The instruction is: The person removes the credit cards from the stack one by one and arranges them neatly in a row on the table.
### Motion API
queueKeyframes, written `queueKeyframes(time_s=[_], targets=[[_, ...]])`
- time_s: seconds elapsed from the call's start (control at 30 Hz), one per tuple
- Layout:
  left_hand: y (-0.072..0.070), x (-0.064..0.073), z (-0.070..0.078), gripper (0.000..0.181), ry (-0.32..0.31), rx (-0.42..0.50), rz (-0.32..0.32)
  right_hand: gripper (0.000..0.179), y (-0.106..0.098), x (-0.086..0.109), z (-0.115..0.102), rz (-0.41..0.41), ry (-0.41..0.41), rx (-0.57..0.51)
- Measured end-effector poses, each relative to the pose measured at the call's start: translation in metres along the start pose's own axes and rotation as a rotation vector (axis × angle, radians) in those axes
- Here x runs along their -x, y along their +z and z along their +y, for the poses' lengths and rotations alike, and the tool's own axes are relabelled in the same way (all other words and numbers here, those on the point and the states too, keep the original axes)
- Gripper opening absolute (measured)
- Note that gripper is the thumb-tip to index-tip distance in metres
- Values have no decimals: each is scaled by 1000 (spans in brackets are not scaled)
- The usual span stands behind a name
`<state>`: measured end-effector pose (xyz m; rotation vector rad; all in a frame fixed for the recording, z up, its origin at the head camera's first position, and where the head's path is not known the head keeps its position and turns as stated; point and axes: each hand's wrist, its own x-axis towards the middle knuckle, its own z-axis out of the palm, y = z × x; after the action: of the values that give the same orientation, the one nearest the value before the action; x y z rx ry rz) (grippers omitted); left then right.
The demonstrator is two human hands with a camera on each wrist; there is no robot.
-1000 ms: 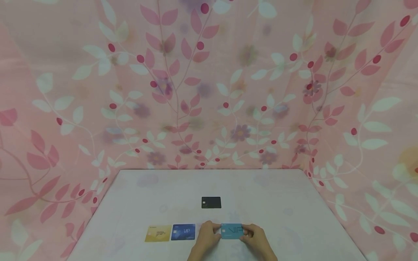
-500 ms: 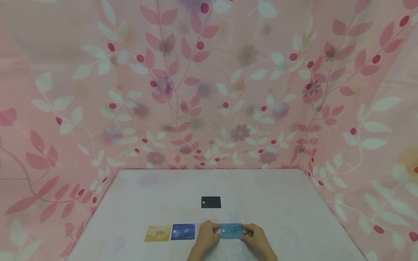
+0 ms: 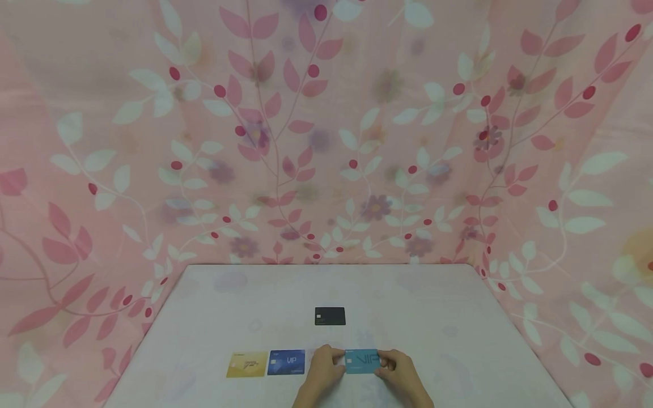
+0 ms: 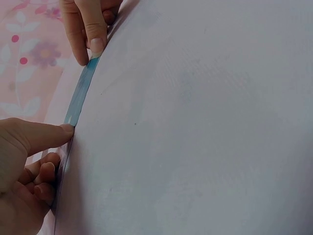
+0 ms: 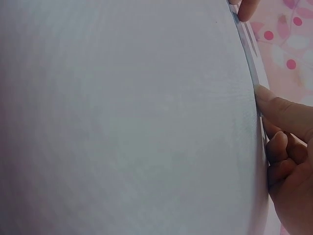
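Observation:
A teal card (image 3: 361,361) marked VIP lies at the front of the white table, between my two hands. My left hand (image 3: 324,369) holds its left end with thumb and index finger, the other fingers curled beneath the palm. At the right end, my right hand (image 3: 401,371) grips the card in the same way. From the left wrist the teal card (image 4: 82,90) appears as a thin strip along the tabletop, with fingers at both ends. The right wrist view shows the thumb (image 5: 274,105) against the card's edge.
Left of my left hand lie a blue VIP card (image 3: 286,362) and a gold card (image 3: 246,364), side by side. A black card (image 3: 330,316) sits farther back on the white table (image 3: 408,300). Pink floral cloth (image 3: 326,141) walls in the back and sides.

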<state>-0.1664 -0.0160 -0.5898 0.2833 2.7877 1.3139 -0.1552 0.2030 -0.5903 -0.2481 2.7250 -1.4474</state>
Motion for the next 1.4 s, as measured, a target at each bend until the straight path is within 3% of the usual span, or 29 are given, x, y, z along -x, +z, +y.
queueKeyframes(time_s=[0.2, 0.33, 0.53, 0.9, 1.4], targets=[[0, -2, -2, 31, -24, 1, -46, 45, -1, 0, -2, -2, 43, 7], [-2, -2, -2, 32, -14, 11, -55, 52, -4, -4, -6, -49, 86, 24], [-4, -2, -2, 38, -9, 29, -77, 56, -9, -9, -8, -116, 78, 38], [-6, -6, -2, 53, 5, 12, -106, 53, -8, -8, -7, -103, 47, 46], [-8, -4, 2, 49, 35, 4, -82, 54, -6, -9, -7, -82, 80, 62]])
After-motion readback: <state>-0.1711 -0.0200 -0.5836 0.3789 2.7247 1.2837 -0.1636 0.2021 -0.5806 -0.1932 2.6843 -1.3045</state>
